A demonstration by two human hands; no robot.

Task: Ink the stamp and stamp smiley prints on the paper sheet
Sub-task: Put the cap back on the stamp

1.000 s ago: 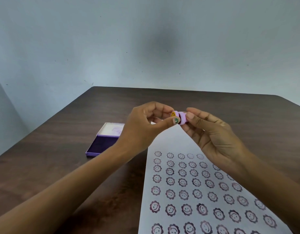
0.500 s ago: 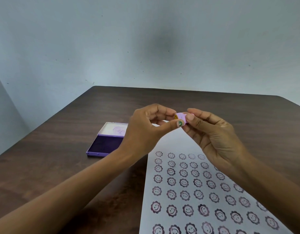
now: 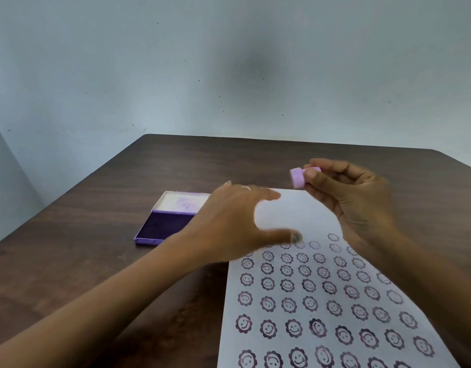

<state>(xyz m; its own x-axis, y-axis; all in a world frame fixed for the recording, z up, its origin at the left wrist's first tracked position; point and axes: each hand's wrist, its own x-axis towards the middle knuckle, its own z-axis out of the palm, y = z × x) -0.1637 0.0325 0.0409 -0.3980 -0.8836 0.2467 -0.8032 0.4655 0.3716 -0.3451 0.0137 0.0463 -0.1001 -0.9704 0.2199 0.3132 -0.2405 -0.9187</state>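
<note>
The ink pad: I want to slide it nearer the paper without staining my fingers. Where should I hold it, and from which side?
Hold the ink pad by the purple tray's outer edges, thumb on the near rim and fingers on the left side, coming from the left over the bare table. The lid is folded open and lies flat behind, so the dark inked face is exposed on top; keep your fingers off it.

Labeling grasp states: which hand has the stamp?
The right hand: its fingers pinch the lilac stamp above the paper's far edge. The left hand is spread open, empty, motion-blurred.
</note>
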